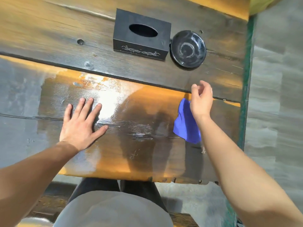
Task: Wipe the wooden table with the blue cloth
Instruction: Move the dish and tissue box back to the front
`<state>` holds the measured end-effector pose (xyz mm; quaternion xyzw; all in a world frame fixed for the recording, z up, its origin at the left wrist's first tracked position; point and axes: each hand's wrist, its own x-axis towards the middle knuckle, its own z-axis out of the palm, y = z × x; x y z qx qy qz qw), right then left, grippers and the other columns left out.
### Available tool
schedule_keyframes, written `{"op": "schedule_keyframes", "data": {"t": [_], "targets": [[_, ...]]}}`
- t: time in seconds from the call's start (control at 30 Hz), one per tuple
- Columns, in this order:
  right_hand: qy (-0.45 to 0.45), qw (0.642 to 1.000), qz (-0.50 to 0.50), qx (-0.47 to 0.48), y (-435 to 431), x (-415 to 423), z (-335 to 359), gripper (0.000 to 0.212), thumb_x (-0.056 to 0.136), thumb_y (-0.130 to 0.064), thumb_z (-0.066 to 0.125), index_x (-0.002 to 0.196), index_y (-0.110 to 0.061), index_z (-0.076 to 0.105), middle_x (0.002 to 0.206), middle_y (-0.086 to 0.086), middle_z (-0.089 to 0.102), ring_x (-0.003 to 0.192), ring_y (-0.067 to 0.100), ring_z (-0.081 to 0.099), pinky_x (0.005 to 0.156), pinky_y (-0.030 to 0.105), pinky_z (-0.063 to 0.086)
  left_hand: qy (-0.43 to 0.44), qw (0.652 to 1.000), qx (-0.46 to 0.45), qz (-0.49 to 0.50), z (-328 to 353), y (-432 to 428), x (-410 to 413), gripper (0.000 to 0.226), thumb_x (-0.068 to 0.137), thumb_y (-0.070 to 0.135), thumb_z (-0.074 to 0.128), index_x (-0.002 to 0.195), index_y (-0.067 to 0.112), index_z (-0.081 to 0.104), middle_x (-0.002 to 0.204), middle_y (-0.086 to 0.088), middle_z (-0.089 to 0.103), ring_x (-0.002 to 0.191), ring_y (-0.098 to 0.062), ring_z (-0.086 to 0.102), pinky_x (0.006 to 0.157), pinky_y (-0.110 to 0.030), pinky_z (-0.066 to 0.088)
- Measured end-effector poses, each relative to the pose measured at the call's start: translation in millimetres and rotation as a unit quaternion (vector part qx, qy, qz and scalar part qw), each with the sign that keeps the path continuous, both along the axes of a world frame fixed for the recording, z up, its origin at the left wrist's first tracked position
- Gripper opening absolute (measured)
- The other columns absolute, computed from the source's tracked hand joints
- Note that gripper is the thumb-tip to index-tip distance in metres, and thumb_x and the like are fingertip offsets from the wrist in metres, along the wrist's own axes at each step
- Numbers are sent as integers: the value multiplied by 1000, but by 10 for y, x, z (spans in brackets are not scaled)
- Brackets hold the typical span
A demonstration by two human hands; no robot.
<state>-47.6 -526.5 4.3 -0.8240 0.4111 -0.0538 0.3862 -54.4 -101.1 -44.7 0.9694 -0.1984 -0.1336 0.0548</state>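
The left hand (80, 123) is lying flat on the tabletop (49, 38) with all fingers spread, gripping nothing and bracing against the near plank. The right hand (202, 99) is hovering above the right side of that plank with its fingers loosely curled; the blue cloth (185, 123) is lying or hanging just below the wrist, and whether the hand is pinching an edge of it cannot be told, since the wrist is covering the contact point. The cloth is sitting near the right end of the tabletop, well apart from the left hand. A glossy, wet-looking patch is showing across the middle of the near plank, between the two hands, which suggests that this zone is already wiped. The left portion of the near plank and the whole far plank are looking dull and probably remain to be done. A black tissue box (141, 32) and a dark saucer (188, 48) are standing side by side on the far plank and are likely obstructing wiping there.
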Motion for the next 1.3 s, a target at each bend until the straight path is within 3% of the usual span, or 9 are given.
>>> {"op": "schedule_keyframes", "data": {"t": [0.07, 0.2, 0.37, 0.47, 0.6, 0.8, 0.97, 1.13, 1.3], "targets": [[-10, 994, -61, 92, -125, 384, 9, 34, 94, -36, 59, 119, -13, 64, 92, -6, 65, 94, 21, 70, 93, 42, 56, -7, 1000, -6, 4, -12, -1, -10, 87, 90, 77, 36, 161, 27, 32, 173, -6, 22, 161, -23, 8, 127, -58, 4], [-6, 959, -138, 249, -234, 925, 10, 16, 98, -22, 62, 88, -11, 57, 83, 7, 64, 72, 19, 69, 59, 27, 57, -15, 1000, -7, 3, -21, -1, -14, 88, 89, 77, 37, 162, 28, 32, 173, -4, 20, 161, -27, 12, 127, -59, 7], [-40, 918, -230, 320, -217, 1209, -9, 11, 98, -4, 56, 108, -9, 51, 103, 15, 74, 81, 21, 79, 68, 32, 62, -28, 1000, -6, 3, -51, 10, -20, 88, 89, 77, 37, 162, 28, 32, 173, -3, 21, 161, -27, 13, 127, -59, 9], [-52, 913, -262, 309, -216, 1271, -27, 19, 96, 3, 52, 113, -6, 52, 105, 17, 75, 64, 19, 77, 73, 36, 64, -33, 999, -11, 6, -63, -1, -24, 89, 88, 77, 38, 161, 26, 34, 172, -5, 23, 161, -25, 13, 127, -60, 11], [-74, 909, -276, 303, -202, 1193, 21, 11, 93, 7, 53, 92, -3, 55, 97, 19, 73, 54, 21, 72, 69, 34, 64, -30, 1000, -6, 4, -62, -14, -14, 90, 88, 78, 36, 162, 27, 33, 172, -4, 22, 161, -28, 14, 126, -61, 12], [-91, 906, -281, 303, 7, 701, 91, 16, 93, 7, 54, 84, -5, 58, 67, 10, 68, 58, 23, 69, 64, 30, 58, -17, 1000, -6, 4, -31, -12, -5, 89, 89, 77, 36, 161, 26, 33, 172, -4, 21, 161, -24, 9, 126, -60, 7], [-99, 921, -234, 297, 372, 144, 60, 24, 90, 8, 54, 75, -10, 54, 58, 6, 60, 56, 24, 58, 59, 30, 52, -6, 1000, -2, 1, -27, -17, -3, 88, 89, 76, 38, 161, 27, 33, 173, -4, 22, 161, -24, 8, 126, -58, 3], [-73, 931, -193, 302, 850, -217, 22, 25, 92, 7, 57, 76, -11, 60, 63, 4, 58, 54, 12, 56, 58, 24, 53, 6, 1000, 12, -5, -24, 6, 3, 87, 91, 78, 36, 163, 29, 27, 174, -2, 16, 162, -26, 6, 127, -57, 1], [-37, 939, -175, 294, 1183, -355, -36, 17, 91, 3, 56, 81, -10, 58, 64, 2, 53, 58, 11, 53, 66, 29, 52, 7, 1000, 8, -10, -25, 15, 15, 87, 92, 78, 32, 164, 28, 25, 174, -3, 16, 162, -24, 2, 126, -56, -3]]}}
